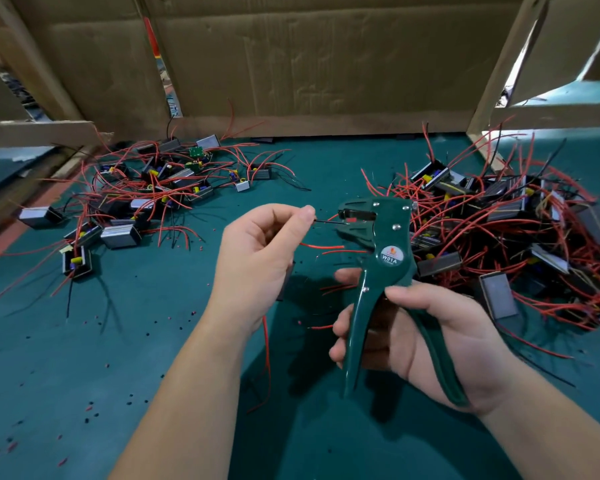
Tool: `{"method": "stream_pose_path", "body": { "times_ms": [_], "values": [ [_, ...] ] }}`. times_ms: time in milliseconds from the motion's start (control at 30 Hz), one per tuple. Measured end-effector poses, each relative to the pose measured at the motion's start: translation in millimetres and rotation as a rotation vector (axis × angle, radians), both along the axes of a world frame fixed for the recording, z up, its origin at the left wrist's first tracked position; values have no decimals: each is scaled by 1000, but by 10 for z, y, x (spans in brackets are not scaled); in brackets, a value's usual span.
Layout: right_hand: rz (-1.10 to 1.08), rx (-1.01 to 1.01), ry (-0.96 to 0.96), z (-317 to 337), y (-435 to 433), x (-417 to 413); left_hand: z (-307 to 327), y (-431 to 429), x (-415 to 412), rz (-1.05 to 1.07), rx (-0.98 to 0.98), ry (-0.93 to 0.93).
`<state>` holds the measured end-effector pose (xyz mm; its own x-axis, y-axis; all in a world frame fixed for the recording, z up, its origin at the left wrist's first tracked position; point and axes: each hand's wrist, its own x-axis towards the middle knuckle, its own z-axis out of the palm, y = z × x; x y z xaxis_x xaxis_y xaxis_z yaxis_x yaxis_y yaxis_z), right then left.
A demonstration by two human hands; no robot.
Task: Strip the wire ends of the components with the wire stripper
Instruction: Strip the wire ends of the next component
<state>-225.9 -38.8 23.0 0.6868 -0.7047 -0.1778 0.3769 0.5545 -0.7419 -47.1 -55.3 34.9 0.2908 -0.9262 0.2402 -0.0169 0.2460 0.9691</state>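
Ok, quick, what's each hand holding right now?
Left hand: pinches a black wire, its tip at the tool's head.
Right hand: grips the wire stripper by its handles.

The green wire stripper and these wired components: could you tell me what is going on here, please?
A person holds the wire stripper in the right hand, handles spread. The left hand pinches a black wire, its end at the stripper's head. A left pile and a right pile of components with red and black wires lie on the green table.
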Motion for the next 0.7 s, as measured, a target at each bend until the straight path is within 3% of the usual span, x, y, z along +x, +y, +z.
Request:
{"method": "stream_pose_path", "body": {
  "times_ms": [233,700],
  "values": [
    [76,-72,-60,12,59,20,-9,2,21,61,-21,-34],
    [-23,-122,102,7,101,37,-36,3,9,68,-56,-88]
  ]
}}
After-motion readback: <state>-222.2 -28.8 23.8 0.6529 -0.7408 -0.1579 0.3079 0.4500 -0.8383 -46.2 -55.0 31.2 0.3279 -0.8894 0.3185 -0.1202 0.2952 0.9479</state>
